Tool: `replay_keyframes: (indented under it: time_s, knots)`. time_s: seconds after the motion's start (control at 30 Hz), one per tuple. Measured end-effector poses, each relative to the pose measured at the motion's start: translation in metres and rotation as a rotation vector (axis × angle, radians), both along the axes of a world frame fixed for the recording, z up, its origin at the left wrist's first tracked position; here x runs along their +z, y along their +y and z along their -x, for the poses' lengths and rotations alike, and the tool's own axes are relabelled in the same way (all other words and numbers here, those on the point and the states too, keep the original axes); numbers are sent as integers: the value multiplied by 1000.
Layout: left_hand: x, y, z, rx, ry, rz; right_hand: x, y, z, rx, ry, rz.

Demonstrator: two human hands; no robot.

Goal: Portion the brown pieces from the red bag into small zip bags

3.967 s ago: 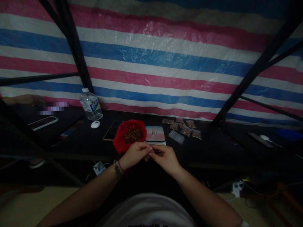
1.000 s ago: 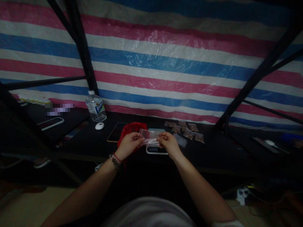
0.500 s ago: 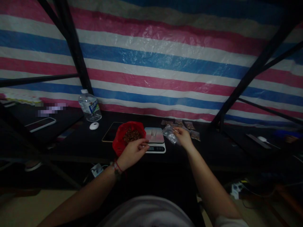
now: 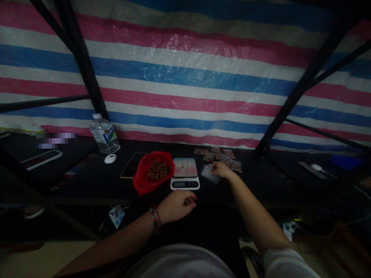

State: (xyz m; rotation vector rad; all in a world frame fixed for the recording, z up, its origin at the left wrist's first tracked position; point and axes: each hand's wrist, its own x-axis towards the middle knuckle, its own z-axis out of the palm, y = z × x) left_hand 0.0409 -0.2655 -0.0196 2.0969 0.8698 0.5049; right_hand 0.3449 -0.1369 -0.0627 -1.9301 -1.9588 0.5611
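My right hand (image 4: 222,170) pinches at the edge of some clear, flat plastic bags (image 4: 210,174) lying on the black table, right of the scale. In front of the scale, near the table's front edge, my left hand (image 4: 177,205) hangs with loosely bent fingers and nothing visible in them. The white digital scale (image 4: 185,174) has a small pale item on its shiny plate, too faint to name. Left of it sits an open red plastic bag (image 4: 142,179) with brown, nut-like pieces (image 4: 158,170) inside. Several small filled bags (image 4: 208,157) lie behind my right hand.
A dark tablet or phone (image 4: 129,168) lies partly under the red bag. Further left are a white mouse (image 4: 110,158) and a clear bottle (image 4: 104,135). Black frame posts (image 4: 84,61) slant up both sides before a striped sheet (image 4: 185,88). A white spoon (image 4: 320,168) lies far right.
My left hand has moved from the red bag's edge towards me and right, below the scale. My right hand has lowered the clear bags onto the table. The view has shifted slightly.
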Motion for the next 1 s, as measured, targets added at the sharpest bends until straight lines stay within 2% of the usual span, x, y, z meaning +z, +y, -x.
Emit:
replay_keyframes:
  time_s: [0.13,0.23,0.33,0.43,0.53,0.6,0.7,0.8,0.9,1.0]
  knots:
    - [-7,12,-21,18,-61,-30,5,-16,2,47,62,-31]
    - [-5,28,-38,38,-71,-56,14,-34,1,133,160,-24]
    - [4,45,-61,13,-60,-201,28,-53,0,212,216,-34]
    - [7,59,-88,37,-58,-337,43,-67,1,286,204,-106]
    - [-1,70,-113,110,-37,-270,55,-77,1,331,163,-150]
    - [-10,74,-126,154,-55,-203,58,-83,-2,308,112,-191]
    - [-25,75,-138,215,-129,-144,51,-94,-14,199,59,-291]
    - [-36,72,-144,232,-183,-64,31,-106,-26,93,100,-346]
    - [-44,70,-148,220,-225,6,7,-117,-31,71,173,-375]
    - [-51,71,-150,224,-272,42,-7,-124,-28,78,199,-449]
